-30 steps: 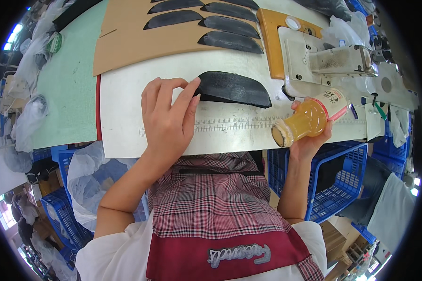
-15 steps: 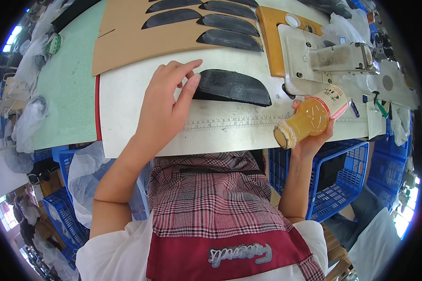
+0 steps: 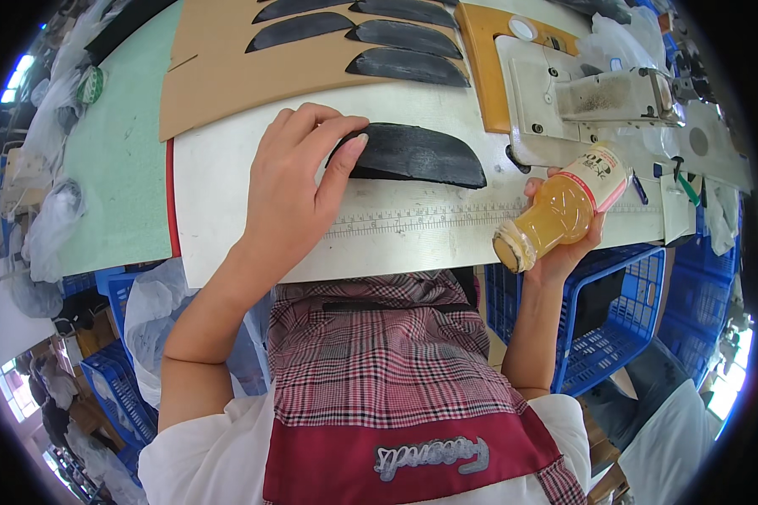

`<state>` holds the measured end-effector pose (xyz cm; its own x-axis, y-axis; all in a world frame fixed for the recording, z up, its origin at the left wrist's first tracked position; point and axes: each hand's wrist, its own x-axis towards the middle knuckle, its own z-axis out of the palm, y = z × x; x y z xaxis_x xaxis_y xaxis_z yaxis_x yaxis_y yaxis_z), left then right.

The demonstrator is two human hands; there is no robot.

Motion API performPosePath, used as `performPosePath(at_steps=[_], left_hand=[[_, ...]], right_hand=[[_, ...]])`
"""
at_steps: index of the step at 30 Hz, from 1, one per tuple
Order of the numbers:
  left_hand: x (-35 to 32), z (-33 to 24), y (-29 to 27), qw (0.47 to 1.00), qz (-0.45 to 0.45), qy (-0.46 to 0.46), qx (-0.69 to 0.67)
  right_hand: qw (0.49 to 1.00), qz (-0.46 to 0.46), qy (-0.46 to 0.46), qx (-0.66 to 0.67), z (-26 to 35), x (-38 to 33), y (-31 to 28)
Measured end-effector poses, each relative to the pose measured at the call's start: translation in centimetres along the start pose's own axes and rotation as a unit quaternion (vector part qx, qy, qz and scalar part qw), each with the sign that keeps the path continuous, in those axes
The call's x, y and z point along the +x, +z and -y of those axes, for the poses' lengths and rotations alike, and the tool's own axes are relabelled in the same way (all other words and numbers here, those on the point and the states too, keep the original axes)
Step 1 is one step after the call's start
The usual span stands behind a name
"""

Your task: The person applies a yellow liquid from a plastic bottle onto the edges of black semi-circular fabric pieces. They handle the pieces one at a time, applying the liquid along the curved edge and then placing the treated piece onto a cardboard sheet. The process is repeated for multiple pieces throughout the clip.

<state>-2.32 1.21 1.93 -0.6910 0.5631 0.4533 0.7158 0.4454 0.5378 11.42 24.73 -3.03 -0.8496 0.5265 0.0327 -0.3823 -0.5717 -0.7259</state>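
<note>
Right now your left hand (image 3: 290,172) is at the left end of the black piece (image 3: 421,156), its thumb and index finger close together and touching it; I cannot tell whether they pinch it or only rest there. The piece lies on the white tabletop (image 3: 227,194), lengthwise along the front edge and set back behind the ruler (image 3: 413,221). Your right hand has its fingers (image 3: 531,186) wrapped around the bottle (image 3: 560,210) of yellow liquid, tilted near the front edge toward the right, narrow end pointing down and left.

Toward the back edge, a sheet of card (image 3: 202,93) carries more curved pieces (image 3: 408,67), set out in rows. To their right you have a wooden board (image 3: 483,76), then the machine (image 3: 611,97). A green mat (image 3: 122,177) lies past the red strip (image 3: 173,202) at the left edge. Below the front edge, toward the right, is a blue crate (image 3: 598,358).
</note>
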Motion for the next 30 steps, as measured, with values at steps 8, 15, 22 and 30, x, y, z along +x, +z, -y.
performPosePath(at_steps=[8,15,22,30], left_hand=[[-0.1,0.1,0.3,0.994,-0.017,0.087,0.058],[-0.2,0.3,0.5,0.998,-0.021,0.047,-0.023],[0.3,0.9,-2.4,0.895,0.105,-0.288,-0.324],[0.0,1.5,-2.1,0.828,0.139,-0.332,-0.431]], right_hand=[[1.0,-0.022,-0.014,0.014,0.0,0.1,-0.1],[0.999,-0.027,-0.01,0.022,0.0,0.2,-0.1],[1.0,-0.027,-0.012,0.007,0.1,0.2,-0.5],[0.999,-0.031,-0.015,0.022,-0.1,0.1,-0.1]])
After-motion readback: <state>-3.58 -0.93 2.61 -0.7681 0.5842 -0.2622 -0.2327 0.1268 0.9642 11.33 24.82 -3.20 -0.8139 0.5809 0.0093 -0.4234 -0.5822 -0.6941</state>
